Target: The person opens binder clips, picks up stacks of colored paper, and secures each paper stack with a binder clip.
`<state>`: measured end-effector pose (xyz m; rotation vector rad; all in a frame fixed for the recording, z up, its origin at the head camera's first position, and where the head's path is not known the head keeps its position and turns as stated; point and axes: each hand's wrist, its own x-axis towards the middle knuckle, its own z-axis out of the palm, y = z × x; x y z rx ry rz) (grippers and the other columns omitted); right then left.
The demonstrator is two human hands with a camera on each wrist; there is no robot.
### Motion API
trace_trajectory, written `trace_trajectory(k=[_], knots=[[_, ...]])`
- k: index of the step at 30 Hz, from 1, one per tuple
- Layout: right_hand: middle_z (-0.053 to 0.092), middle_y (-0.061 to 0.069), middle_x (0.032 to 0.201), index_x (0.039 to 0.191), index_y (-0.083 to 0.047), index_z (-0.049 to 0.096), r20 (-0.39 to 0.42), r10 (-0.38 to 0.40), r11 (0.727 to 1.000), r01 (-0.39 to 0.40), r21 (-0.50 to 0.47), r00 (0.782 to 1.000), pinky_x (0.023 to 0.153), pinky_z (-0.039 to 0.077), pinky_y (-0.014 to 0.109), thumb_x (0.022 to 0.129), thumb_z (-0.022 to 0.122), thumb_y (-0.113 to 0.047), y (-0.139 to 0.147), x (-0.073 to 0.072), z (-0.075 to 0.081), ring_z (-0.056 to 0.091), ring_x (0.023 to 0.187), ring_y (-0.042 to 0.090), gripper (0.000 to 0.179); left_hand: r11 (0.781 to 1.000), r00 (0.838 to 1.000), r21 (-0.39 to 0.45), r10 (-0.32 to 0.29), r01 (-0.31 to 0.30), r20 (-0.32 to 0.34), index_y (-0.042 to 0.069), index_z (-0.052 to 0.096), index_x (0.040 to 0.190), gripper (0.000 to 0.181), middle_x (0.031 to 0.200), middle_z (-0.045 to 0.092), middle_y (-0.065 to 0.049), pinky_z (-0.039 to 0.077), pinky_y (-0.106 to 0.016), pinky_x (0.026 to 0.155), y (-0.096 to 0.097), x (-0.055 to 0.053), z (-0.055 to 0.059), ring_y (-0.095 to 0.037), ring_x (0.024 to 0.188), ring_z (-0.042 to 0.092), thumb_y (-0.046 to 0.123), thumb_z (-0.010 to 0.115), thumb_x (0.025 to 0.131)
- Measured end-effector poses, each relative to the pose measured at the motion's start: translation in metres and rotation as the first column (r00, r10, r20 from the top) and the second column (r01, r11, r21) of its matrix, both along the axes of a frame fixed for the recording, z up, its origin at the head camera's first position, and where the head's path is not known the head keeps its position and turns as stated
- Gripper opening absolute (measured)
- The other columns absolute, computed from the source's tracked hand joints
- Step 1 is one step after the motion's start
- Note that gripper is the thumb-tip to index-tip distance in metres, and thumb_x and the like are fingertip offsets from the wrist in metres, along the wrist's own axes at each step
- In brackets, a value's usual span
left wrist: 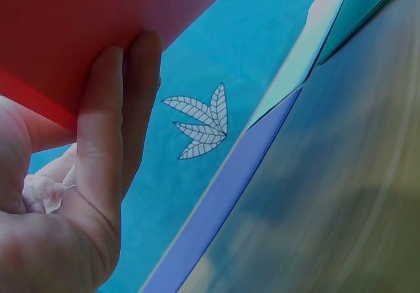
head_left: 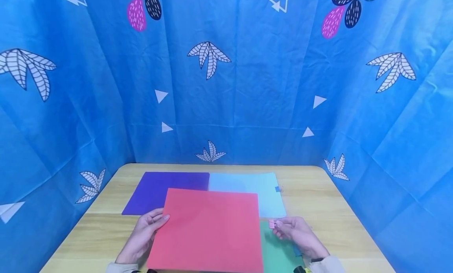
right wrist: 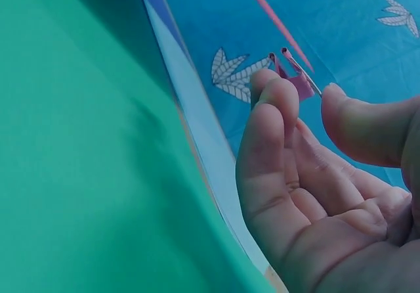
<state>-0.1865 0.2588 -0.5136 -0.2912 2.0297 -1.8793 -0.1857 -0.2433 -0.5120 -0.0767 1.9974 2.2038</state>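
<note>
Nearest to the person's body, two pale sleeves (head_left: 327, 265) reach in over the bench (head_left: 336, 210), one at seven o'clock and one at five, if the red sheet (head_left: 209, 229) is the middle of the dial and the blue curtain (head_left: 233, 107) is twelve. The left hand (head_left: 141, 233) is at nine o'clock, its grip closed on the red sheet's left edge, thumb over the upper face and fingers behind; that side is up off the bench. Across at three o'clock, the right hand (head_left: 299, 233) has its grip pinched on a small pink clip (head_left: 272, 224), between thumb and fingertips, just beside the red sheet's right edge but apart from it. Below that hand, at four o'clock, I see a green sheet (head_left: 277, 257) lying on the bench, with a blue piece (head_left: 296, 250) at its right edge, partly hidden. Farther off lie two more sheets side by side: a purple sheet (head_left: 170, 184) at eleven o'clock, its near corner covered from above, and a light blue sheet (head_left: 244, 182) at one, with a blue clip (head_left: 277, 189) on its right edge. Behind everything hangs the curtain, printed with white leaves (head_left: 211, 64) and small triangles (head_left: 319, 101).
</note>
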Motion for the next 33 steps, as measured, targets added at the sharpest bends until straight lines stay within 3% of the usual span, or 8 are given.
trace_trajectory(k=[5,13,22,33], knots=[[0.077,0.003,0.099,0.128,0.017,0.061,0.032,0.007,0.999,-0.005,-0.053,0.999,0.080,0.061,0.022,0.105,0.059,-0.017,-0.003,0.000,-0.002,0.070,0.087,0.008,0.041,1.000,1.000,-0.001,0.010,-0.010,-0.001,-0.006,0.048,0.140,0.048,0.103,0.077,0.007,0.064,-0.028,0.082,0.005,0.000,-0.001,-0.008,0.093,0.073,0.015,0.066,0.101],[0.075,-0.001,0.094,0.129,0.019,0.058,0.057,0.028,0.996,-0.023,-0.088,0.998,0.080,0.060,0.021,0.105,0.058,-0.015,-0.007,0.000,-0.005,0.068,0.085,0.007,0.041,0.996,0.996,0.036,-0.086,0.087,-0.037,-0.003,0.051,0.140,0.044,0.108,0.078,0.006,0.064,-0.032,0.083,0.007,0.002,-0.001,-0.011,0.094,0.075,0.017,0.064,0.103],[0.076,-0.001,0.094,0.125,0.015,0.063,0.057,0.041,0.995,-0.035,-0.098,0.998,0.081,0.060,0.022,0.106,0.057,-0.016,-0.010,0.001,-0.005,0.068,0.086,0.008,0.037,1.000,1.000,0.009,-0.002,0.002,-0.020,-0.006,0.049,0.139,0.046,0.104,0.077,0.006,0.064,-0.027,0.082,0.013,-0.001,-0.002,-0.008,0.094,0.073,0.013,0.066,0.101],[0.075,0.001,0.098,0.124,0.019,0.060,0.032,0.060,0.994,-0.057,-0.089,0.998,0.081,0.061,0.023,0.105,0.057,-0.014,-0.014,-0.001,-0.003,0.068,0.086,0.009,0.038,1.000,1.000,0.014,0.014,-0.014,0.001,-0.005,0.051,0.138,0.045,0.104,0.076,0.005,0.064,-0.028,0.081,0.015,-0.001,-0.003,-0.008,0.093,0.073,0.013,0.068,0.100]])
